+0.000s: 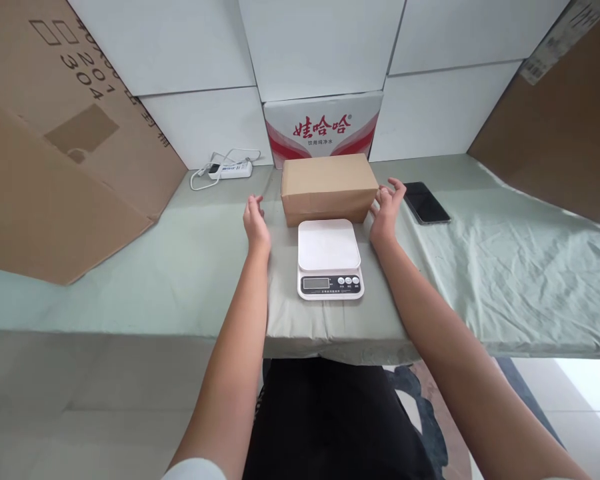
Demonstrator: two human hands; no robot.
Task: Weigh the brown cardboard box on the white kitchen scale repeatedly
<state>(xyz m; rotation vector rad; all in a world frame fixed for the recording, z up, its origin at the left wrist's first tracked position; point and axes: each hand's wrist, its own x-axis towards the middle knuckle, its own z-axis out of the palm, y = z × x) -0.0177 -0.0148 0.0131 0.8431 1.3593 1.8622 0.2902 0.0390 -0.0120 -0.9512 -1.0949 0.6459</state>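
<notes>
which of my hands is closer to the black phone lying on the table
Right. Your right hand is at the right end of the brown box, just left of the phone. Your left hand is beyond the box's far side.

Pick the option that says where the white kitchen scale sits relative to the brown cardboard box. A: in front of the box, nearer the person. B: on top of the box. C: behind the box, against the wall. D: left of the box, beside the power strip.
A: the white kitchen scale lies on the cloth just in front of the brown cardboard box, nearer the person.
</notes>
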